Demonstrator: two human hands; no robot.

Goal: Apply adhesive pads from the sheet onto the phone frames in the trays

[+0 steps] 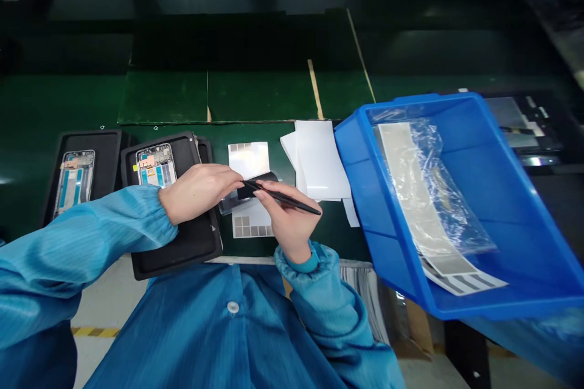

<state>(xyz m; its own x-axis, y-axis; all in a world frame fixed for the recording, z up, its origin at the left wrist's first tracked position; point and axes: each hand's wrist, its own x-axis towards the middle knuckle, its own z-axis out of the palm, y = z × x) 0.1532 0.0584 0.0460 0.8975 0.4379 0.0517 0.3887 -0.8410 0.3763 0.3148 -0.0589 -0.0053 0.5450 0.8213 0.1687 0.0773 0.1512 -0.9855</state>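
My left hand (pixel 198 191) is closed in a pinch on a small black strip (pixel 255 186) held just above the bench. My right hand (pixel 287 222) grips black tweezers (pixel 283 196) whose tips meet the strip near my left fingertips. Under my hands lie two sticker sheets with grey squares, one (pixel 249 159) behind and one (pixel 252 223) in front. A black tray (pixel 182 249) sits under my left wrist and carries a phone frame (pixel 156 165). A second black tray (pixel 107 155) to the left holds another phone frame (pixel 75 179).
A stack of white sheets (pixel 319 161) lies right of my hands. A blue plastic bin (pixel 502 219) at the right holds plastic-wrapped sticker strips (pixel 424 194). The green bench mat (pixel 255 94) stretches behind. Dark trays sit at the far right (pixel 524 127).
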